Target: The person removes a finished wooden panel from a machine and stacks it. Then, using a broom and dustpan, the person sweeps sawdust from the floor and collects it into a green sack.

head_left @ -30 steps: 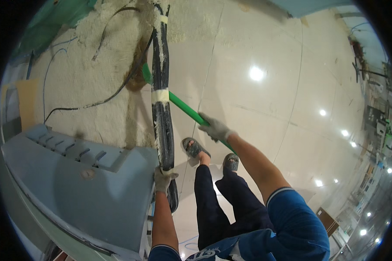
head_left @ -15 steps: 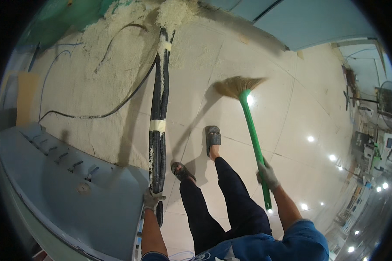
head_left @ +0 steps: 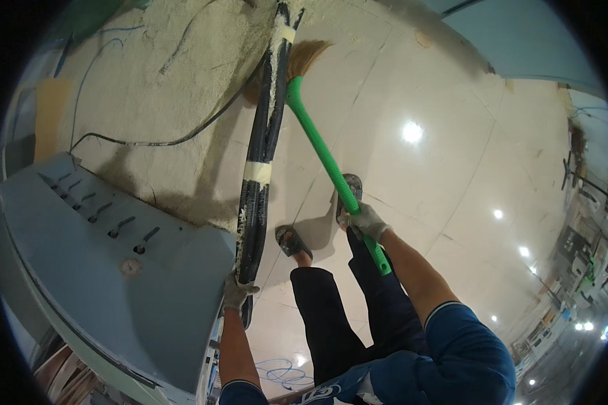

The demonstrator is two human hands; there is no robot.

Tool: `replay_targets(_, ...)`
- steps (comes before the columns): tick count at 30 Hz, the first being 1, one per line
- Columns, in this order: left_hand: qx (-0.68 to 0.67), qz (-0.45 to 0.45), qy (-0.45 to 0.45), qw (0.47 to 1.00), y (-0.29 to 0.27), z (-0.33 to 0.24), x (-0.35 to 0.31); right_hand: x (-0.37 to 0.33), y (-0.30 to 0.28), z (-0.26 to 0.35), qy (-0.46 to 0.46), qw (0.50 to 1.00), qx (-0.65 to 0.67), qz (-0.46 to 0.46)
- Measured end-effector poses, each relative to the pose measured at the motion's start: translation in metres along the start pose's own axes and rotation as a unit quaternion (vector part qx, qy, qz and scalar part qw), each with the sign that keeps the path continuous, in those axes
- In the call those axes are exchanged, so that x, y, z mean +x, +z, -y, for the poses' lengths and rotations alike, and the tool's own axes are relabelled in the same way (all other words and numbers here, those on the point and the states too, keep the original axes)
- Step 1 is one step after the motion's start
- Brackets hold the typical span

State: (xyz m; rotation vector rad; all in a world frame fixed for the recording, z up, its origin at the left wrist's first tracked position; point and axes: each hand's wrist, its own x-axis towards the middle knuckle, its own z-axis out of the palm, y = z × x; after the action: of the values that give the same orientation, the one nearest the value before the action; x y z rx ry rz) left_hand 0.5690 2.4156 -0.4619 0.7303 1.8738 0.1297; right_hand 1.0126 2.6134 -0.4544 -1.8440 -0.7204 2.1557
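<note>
My right hand [head_left: 366,220], in a pale glove, is closed round the green handle of a broom [head_left: 323,150]. The broom slants up and left, its brown bristles [head_left: 309,57] on the floor against the right side of a bundle of black corrugated hoses [head_left: 255,212]. Pale tape wraps the bundle in places, and whitish crumbs cling to it. My gloved left hand [head_left: 239,293] grips the bundle near its lower end, beside the grey cabinet; some of its fingers are hidden behind the hoses.
Pale sawdust-like debris [head_left: 175,88] covers the floor left of the hoses, with a thin black cable [head_left: 162,142] across it. A grey metal cabinet [head_left: 169,297] with several slots stands at lower left. A light blue panel [head_left: 527,40] is at upper right. My sandalled feet stand on tiles [head_left: 412,182].
The broom has swung left, its bristles going from the open tiles to the hose bundle. My right hand has moved up and left with it. My left hand stays on the hoses.
</note>
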Motion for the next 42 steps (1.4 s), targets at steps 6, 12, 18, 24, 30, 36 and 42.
replay_targets(6,-0.025,0.037,-0.070,0.997,0.006,0.009,0.010,0.061,-0.020,0.029,-0.051,0.987,-0.129,0.082)
replay_targets(12,0.121,0.151,-0.128,0.973,0.022,0.016,0.074,0.058,-0.039,0.048,-0.196,0.949,-0.233,0.085)
replay_targets(18,0.111,-0.012,0.013,0.994,0.032,-0.105,0.204,0.050,-0.067,0.090,0.038,0.977,-0.166,0.129)
replay_targets(24,0.117,-0.145,0.095,0.978,0.052,-0.260,0.353,0.063,-0.086,0.097,0.109,0.975,-0.168,0.095)
replay_targets(30,0.005,-0.051,0.161,0.986,0.086,-0.265,0.464,0.098,-0.100,0.062,0.171,0.963,-0.192,0.084)
replay_targets(36,-0.096,0.133,-0.030,0.986,0.074,-0.275,0.463,0.087,-0.110,0.042,0.150,0.966,-0.194,0.081)
replay_targets(42,-0.107,0.170,0.018,0.979,0.050,-0.324,0.370,-0.044,-0.124,0.082,0.145,0.931,-0.334,-0.012)
